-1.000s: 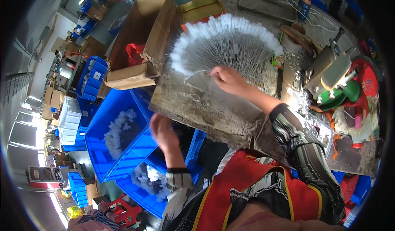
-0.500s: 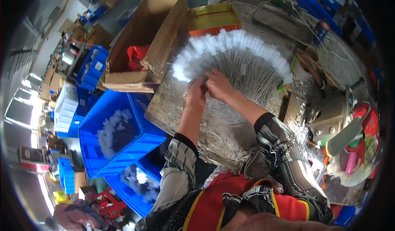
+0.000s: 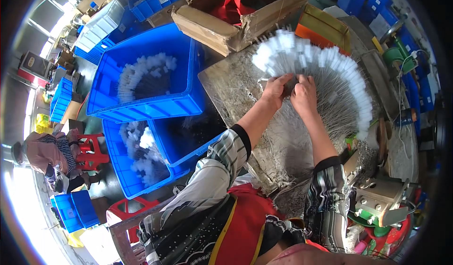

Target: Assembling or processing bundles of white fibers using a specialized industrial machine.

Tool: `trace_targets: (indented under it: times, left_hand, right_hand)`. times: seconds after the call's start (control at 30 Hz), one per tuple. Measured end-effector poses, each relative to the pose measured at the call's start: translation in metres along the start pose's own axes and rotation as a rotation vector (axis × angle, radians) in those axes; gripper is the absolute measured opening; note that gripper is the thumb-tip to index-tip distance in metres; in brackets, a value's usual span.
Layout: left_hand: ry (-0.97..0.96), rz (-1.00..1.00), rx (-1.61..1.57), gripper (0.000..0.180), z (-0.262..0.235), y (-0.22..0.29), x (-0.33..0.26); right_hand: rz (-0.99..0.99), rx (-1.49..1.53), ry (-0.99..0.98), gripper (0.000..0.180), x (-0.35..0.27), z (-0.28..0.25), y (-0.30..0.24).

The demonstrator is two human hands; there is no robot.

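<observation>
From my remote seat, through the head camera, I see two bare hands meeting over a worktop (image 3: 226, 83). The left hand (image 3: 275, 91) and the right hand (image 3: 304, 96) are just beside each other, fingers curled inward and fingertips nearly together. I cannot tell whether any wire is pinched between them; the fingertips hide it.

The white-tipped wire brushes (image 3: 351, 74) lie fanned on the worktop, directly beyond the grip and sweeping round to its right, thin grey stems pointing in towards the hands and pale tufts forming the outer arc. I judge each one very light, its stem springy and easily bent, its tuft soft and quick to crush. I would take hold of the bare stems, near their inner ends, with a light fingertip pinch; smooth wire may slip or roll.

Beyond the grip, to its left, stands an open cardboard box (image 3: 205, 31) with red cloth (image 3: 230, 11) inside. Farther left and lower, a blue bin (image 3: 146, 110) contains more white-tufted pieces (image 3: 130, 78).
</observation>
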State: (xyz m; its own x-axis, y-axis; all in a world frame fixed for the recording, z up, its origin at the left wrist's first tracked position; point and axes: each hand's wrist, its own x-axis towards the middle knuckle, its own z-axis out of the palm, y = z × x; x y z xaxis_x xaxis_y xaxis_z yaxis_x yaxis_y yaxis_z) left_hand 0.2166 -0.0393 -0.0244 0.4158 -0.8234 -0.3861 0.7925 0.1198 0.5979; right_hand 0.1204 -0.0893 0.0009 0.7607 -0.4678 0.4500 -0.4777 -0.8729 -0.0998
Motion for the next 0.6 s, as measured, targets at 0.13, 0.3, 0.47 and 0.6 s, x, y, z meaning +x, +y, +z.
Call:
trace_targets:
  times: [0.13,0.3,0.47,0.6]
  left_hand:
    - [-0.041,0.043,-0.133,0.027,0.019,-0.010,0.001]
    - [0.138,0.118,-0.128,0.024,-0.009,0.002,-0.001]
    - [0.114,0.121,-0.084,0.027,0.006,0.009,-0.019]
    - [0.041,0.169,-0.001,0.028,-0.009,0.013,-0.030]
  right_hand:
    - [-0.035,0.115,0.058,0.006,-0.008,-0.019,-0.011]
    - [-0.121,0.270,0.130,0.006,-0.013,0.003,-0.020]
    - [0.176,-0.158,-0.052,0.015,-0.013,-0.010,0.038]
    - [0.158,-0.132,0.059,0.012,-0.004,-0.016,0.035]
